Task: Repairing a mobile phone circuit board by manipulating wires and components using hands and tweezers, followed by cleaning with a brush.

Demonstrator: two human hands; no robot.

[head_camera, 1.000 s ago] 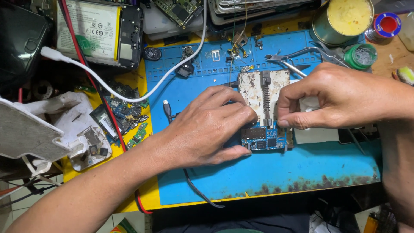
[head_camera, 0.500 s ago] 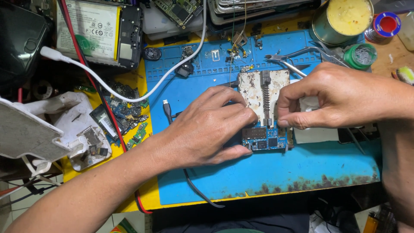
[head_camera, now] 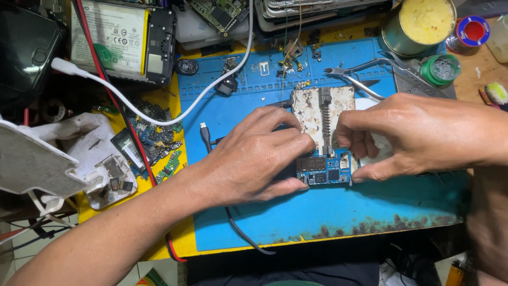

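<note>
Pinching blue circuit board (head_camera: 327, 168) on blue mat (head_camera: 338, 212): left hand (head_camera: 254, 156), right hand (head_camera: 418, 132) grips clenched.

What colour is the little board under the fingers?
Blue, with dark chips: the small circuit board between both hands, seen in the head view.

Hardly anything has changed: the left hand (head_camera: 254, 159) and right hand (head_camera: 418, 135) have kept their places around the circuit board (head_camera: 325, 168).
</note>
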